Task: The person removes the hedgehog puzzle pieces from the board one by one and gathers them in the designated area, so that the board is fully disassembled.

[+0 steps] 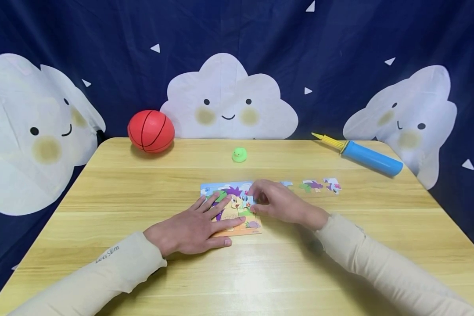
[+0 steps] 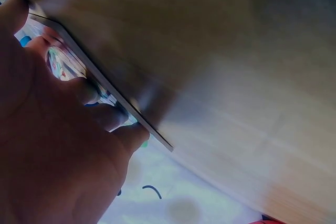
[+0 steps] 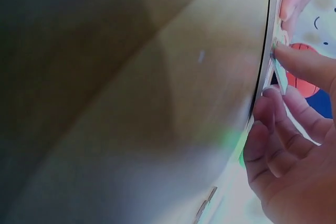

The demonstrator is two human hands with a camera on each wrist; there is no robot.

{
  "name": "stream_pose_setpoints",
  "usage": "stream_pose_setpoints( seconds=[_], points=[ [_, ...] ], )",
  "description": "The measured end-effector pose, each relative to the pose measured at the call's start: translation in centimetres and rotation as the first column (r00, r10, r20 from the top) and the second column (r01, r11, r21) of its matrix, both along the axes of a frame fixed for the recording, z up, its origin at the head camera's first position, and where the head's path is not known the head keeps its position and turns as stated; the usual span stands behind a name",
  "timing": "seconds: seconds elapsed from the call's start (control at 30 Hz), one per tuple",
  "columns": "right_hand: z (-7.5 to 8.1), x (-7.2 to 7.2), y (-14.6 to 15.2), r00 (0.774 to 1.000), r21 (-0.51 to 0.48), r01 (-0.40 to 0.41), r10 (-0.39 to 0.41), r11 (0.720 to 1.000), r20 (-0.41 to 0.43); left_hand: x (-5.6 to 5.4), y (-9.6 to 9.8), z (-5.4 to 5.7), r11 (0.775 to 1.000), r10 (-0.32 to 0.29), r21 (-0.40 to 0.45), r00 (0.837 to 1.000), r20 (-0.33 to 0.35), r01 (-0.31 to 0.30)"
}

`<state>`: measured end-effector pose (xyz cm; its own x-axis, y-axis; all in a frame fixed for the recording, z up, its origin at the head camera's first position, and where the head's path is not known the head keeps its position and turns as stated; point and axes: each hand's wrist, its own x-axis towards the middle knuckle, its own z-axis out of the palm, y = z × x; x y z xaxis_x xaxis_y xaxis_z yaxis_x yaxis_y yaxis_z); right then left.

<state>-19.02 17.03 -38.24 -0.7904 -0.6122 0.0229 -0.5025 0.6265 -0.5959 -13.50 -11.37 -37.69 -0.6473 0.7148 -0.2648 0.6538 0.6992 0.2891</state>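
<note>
A jigsaw puzzle board [image 1: 231,212] with a colourful cartoon animal picture lies mid-table. My left hand [image 1: 187,230] rests on its left and lower part with fingers spread; the left wrist view shows the fingertips along the board's edge. At the board's right side, my right hand [image 1: 282,202] pinches a puzzle piece [image 3: 281,75] between thumb and fingers. That piece stands tilted against the board in the right wrist view. Loose puzzle pieces lie right of the board: one with purple and green [image 1: 311,186], one with blue [image 1: 332,186], and another [image 1: 286,183] partly behind the right hand.
A red ball [image 1: 151,131] with black lines sits at the back left of the wooden table [image 1: 142,272]. Near the back edge is a green rubber duck [image 1: 239,155]. At the back right lies a blue hand pump [image 1: 371,159] with a yellow nozzle.
</note>
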Motion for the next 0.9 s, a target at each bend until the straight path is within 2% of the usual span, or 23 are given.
stream_pose_setpoints(
  seconds=[0.5, 0.9],
  points=[
    [0.1, 0.0, 0.3, 0.998, -0.103, -0.032, 0.037, 0.994, 0.042, 0.0, 0.0, 0.2, 1.000, 0.009, 0.007, 1.000, 0.010, -0.009],
    [0.6, -0.2, 2.2, 0.997, -0.136, 0.058, -0.049, 0.989, 0.066, 0.0, 0.0, 0.0, 1.000, 0.013, -0.003, 1.000, 0.012, -0.013]
  ],
)
